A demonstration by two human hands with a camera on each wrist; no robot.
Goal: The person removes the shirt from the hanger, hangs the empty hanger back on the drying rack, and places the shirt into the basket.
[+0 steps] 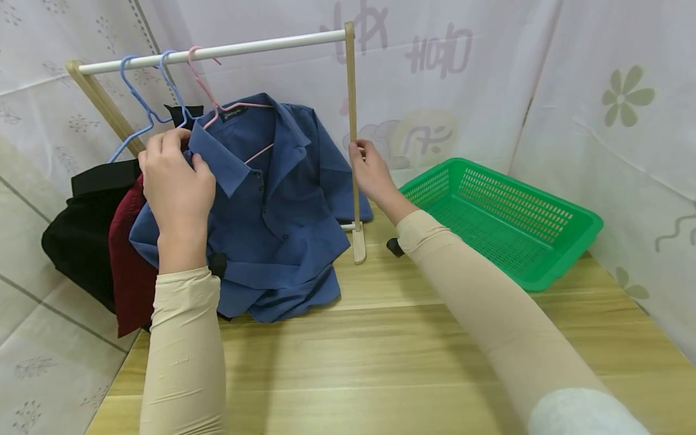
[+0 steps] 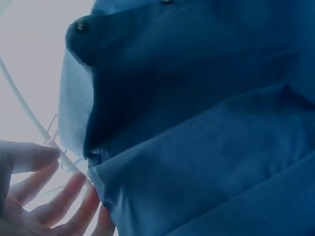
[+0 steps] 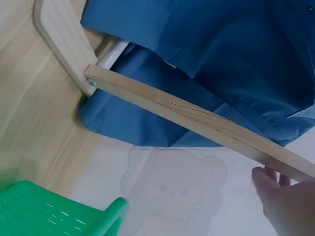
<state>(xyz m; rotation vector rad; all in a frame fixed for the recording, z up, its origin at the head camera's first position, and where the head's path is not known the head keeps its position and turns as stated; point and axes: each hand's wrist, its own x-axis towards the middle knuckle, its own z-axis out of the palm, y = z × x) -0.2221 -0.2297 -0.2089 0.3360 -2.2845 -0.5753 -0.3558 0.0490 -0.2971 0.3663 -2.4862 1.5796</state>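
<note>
A blue collared shirt (image 1: 293, 175) hangs on a pink hanger (image 1: 203, 84) from the white rod of a small wooden clothes rack. At the shirt's left shoulder, by the collar, is my left hand (image 1: 176, 181). In the left wrist view its fingers (image 2: 59, 206) reach along the fabric's edge, thumb apart from them. My right hand (image 1: 372, 172) pinches the rack's right wooden post (image 1: 351, 103) about midway up. The right wrist view has the thumb and fingertips at this post (image 3: 197, 120), partly hidden behind it.
Left of the shirt hang dark red (image 1: 127, 260) and black garments (image 1: 81, 235), near two blue hangers (image 1: 133, 90). A green basket (image 1: 576, 241) stands on the wooden table (image 1: 348, 362) at right, with a small black object (image 1: 395, 247) beside it. Printed curtains enclose the back and sides.
</note>
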